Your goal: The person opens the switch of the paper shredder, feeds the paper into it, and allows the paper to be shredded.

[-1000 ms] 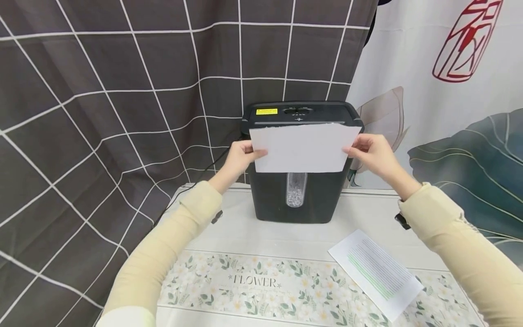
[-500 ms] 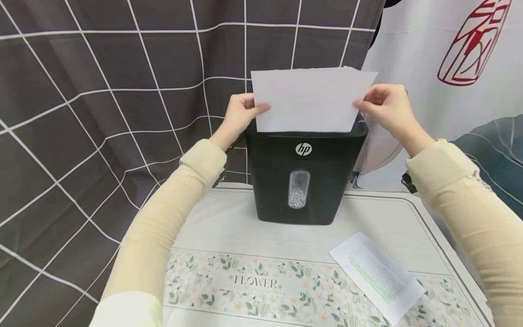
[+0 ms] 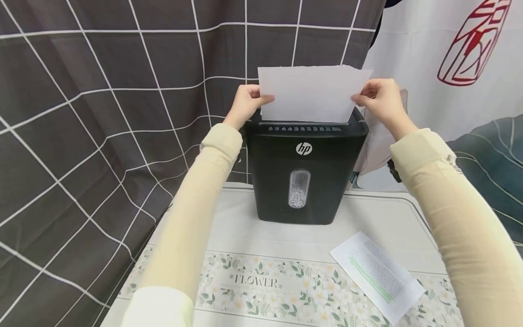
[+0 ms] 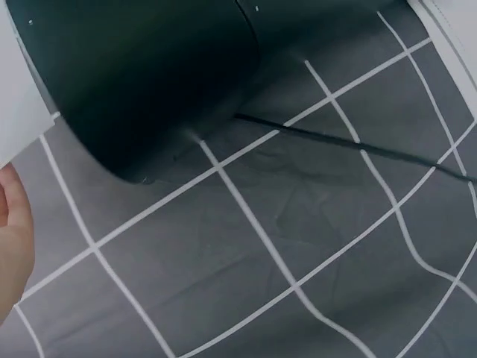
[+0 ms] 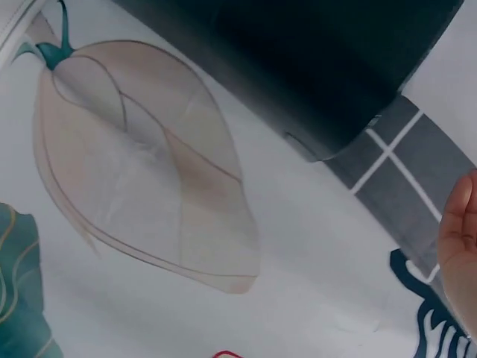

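A white sheet of paper (image 3: pixel 312 93) stands upright over the top of a black HP paper shredder (image 3: pixel 273 181). Its lower edge is at the shredder's top; whether it has entered the slot I cannot tell. My left hand (image 3: pixel 246 103) pinches the sheet's left edge between thumb and fingers. On the opposite edge, my right hand (image 3: pixel 382 102) pinches it the same way. In the left wrist view, part of the left hand (image 4: pixel 13 235) shows below a corner of the paper (image 4: pixel 22 104). The right wrist view catches the right hand (image 5: pixel 460 239) at its edge.
A printed sheet with green highlighting (image 3: pixel 377 277) lies at the front right of the table (image 3: pixel 241 236), over a flower-patterned band. White shreds show through the shredder's window (image 3: pixel 299 190). A dark grid curtain (image 3: pixel 163 59) hangs behind; a black cord (image 4: pixel 358 145) runs from the shredder.
Both hands have raised the white paper from in front of the shredder to above its top, then lowered its bottom edge back toward the top panel. The printed sheet stays put.
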The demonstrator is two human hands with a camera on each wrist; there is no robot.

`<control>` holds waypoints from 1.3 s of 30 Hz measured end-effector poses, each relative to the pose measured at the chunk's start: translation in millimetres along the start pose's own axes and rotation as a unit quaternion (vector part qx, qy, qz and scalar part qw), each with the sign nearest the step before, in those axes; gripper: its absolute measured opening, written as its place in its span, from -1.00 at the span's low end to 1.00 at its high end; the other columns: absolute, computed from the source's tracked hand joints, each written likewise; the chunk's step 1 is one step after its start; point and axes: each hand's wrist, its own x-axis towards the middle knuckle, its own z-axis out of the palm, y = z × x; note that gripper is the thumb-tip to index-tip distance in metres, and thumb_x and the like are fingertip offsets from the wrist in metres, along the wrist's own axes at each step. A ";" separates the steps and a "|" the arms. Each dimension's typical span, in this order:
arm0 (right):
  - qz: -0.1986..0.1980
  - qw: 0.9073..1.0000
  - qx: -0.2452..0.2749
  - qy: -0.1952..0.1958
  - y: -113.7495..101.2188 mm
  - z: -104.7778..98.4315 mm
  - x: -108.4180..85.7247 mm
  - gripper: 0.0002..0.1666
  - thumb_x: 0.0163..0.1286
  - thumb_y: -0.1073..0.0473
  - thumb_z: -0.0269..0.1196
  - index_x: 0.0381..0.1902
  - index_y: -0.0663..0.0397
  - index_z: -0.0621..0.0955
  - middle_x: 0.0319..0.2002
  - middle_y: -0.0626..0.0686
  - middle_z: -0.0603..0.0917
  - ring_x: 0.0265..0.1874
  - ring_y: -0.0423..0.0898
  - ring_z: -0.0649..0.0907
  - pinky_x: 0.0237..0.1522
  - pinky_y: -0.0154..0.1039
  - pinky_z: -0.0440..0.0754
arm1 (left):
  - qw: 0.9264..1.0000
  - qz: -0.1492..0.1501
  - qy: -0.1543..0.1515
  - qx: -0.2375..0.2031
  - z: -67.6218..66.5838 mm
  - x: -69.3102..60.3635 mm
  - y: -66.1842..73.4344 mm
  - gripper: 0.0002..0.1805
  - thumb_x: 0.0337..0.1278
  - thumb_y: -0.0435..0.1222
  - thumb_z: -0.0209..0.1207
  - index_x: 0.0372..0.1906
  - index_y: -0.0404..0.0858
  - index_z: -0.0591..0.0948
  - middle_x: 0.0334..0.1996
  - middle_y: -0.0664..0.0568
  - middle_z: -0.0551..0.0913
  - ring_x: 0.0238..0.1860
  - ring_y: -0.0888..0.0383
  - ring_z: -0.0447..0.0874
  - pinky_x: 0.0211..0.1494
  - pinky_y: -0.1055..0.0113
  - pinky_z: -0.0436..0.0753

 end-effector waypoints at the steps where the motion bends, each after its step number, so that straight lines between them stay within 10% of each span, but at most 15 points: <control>1: -0.001 1.000 -0.004 0.001 2.0 1.4 0.7 -0.83 0.21 0.27 0.30 -0.55 0.17 0.59 -0.70 -0.48 0.46 -0.63 -0.52 0.44 -0.53 -0.59 0.34 | 1.000 -0.002 0.000 0.001 1.2 0.9 -1.7 -0.74 0.03 -0.45 0.28 -0.13 -0.48 0.66 -0.14 -0.30 0.67 -0.35 0.37 0.62 -0.20 0.49 0.54; 15: 0.009 0.999 -0.048 -0.012 13.3 19.1 -0.8 -0.73 0.27 0.20 0.26 -0.34 0.41 0.59 -0.56 -0.10 0.56 -0.55 -0.37 0.40 -0.50 -0.57 0.35 | 0.998 -0.045 0.026 0.040 6.1 -1.3 -15.2 -0.76 0.01 -0.40 0.31 -0.19 -0.46 0.68 -0.38 -0.06 0.74 -0.56 0.37 0.43 -0.48 0.52 0.40; 22: 0.014 0.998 -0.049 -0.021 21.4 25.8 -3.2 -0.73 0.28 0.21 0.26 -0.36 0.42 0.59 -0.52 0.10 0.59 -0.57 -0.31 0.40 -0.52 -0.55 0.35 | 0.998 -0.053 0.018 0.042 8.5 -2.8 -24.8 -0.74 0.02 -0.39 0.31 -0.17 -0.46 0.67 -0.24 -0.25 0.72 -0.61 0.40 0.41 -0.48 0.55 0.44; 28: 0.002 0.998 -0.057 -0.034 23.6 31.3 -1.3 -0.77 0.26 0.26 0.26 -0.40 0.42 0.59 -0.52 0.19 0.59 -0.58 -0.28 0.40 -0.53 -0.52 0.34 | 0.997 -0.062 0.017 0.045 8.3 -5.6 -32.4 -0.75 0.03 -0.39 0.30 -0.20 -0.49 0.66 -0.51 0.08 0.69 -0.66 0.38 0.36 -0.49 0.54 0.44; 39: -0.009 0.996 -0.075 -0.037 30.1 34.2 0.9 -0.78 0.25 0.29 0.26 -0.47 0.41 0.57 -0.57 0.21 0.57 -0.59 -0.19 0.39 -0.54 -0.45 0.30 | 0.988 -0.067 0.022 0.138 13.9 -3.9 -30.1 -0.74 0.04 -0.34 0.30 -0.19 -0.44 0.69 -0.19 -0.24 0.71 -0.31 0.18 0.67 -0.38 0.56 0.48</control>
